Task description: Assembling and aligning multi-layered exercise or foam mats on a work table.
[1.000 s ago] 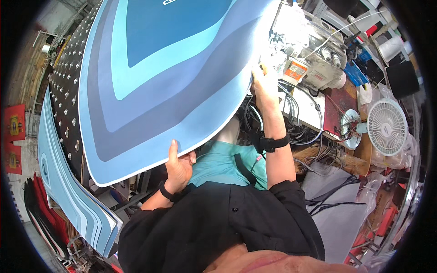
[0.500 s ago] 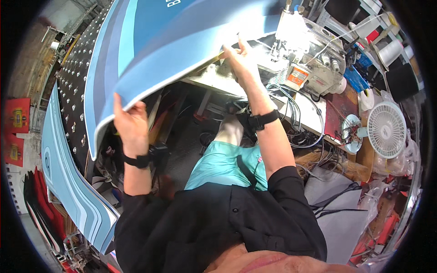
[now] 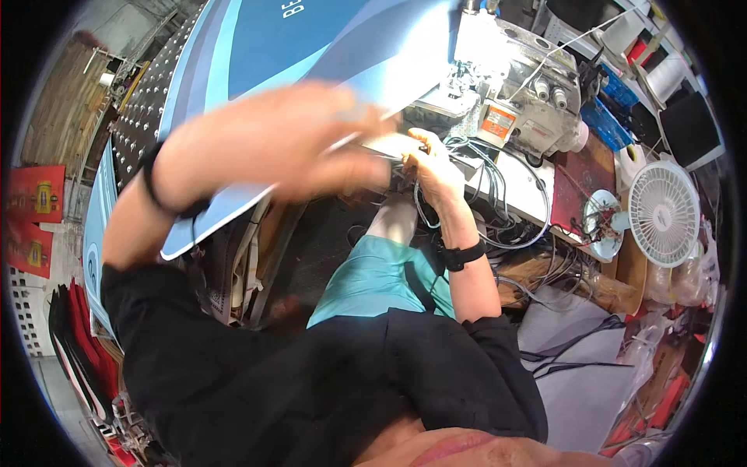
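A large sheet printed in blue bands [image 3: 272, 43] lies ahead of me, its near edge by a brightly lit industrial sewing machine [image 3: 537, 86]. My left hand [image 3: 303, 148] is raised over the sheet's near part, smeared by motion, and hides some of its edge. Its fingers are too blurred to read. My right hand [image 3: 437, 175] is below the machine's front, by the work table's edge, fingers bent and pinched together. A thin dark piece shows at its fingertips; its kind is unclear.
A black studded surface [image 3: 148, 105] runs under the sheet at the left. Grey cables [image 3: 498, 194] loop beside my right hand. A white fan [image 3: 661, 214] stands at the right, near blue trays [image 3: 607, 124]. Grey material [image 3: 576, 335] lies at lower right.
My left hand has let go of the sheet's near corner and swung up and right across it. My right hand has left the sheet's edge and come lower, and the sheet lies flatter.
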Available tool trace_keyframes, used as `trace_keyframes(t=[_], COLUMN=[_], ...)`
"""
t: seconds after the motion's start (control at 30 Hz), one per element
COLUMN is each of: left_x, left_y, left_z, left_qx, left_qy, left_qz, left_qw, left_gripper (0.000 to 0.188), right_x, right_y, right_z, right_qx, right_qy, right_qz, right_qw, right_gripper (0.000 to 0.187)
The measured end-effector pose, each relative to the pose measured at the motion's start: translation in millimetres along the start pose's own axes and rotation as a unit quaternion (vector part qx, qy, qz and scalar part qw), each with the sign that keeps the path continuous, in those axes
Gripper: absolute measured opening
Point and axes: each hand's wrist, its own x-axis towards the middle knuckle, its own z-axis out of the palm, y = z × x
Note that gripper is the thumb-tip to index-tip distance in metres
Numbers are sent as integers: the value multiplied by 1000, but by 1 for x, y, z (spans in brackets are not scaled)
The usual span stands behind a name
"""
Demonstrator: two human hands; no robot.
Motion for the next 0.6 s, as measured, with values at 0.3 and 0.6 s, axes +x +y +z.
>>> trace_keyframes(t=[0.3, 0.6], left_x=[-200, -261], left_y=[-364, -377], left_z=[109, 185], left_qx=[40, -39], left_qy=[105, 317], left_qz=[-720, -819], left_qw=[685, 478], left_gripper=[65, 59], right_x=[-25, 10], right_y=[-17, -44], right_z=[-17, 54], right_qx=[149, 201], right_qy=[-50, 90], right_qz=[-56, -83], right_qw=[986, 972], right_gripper=[36, 25])
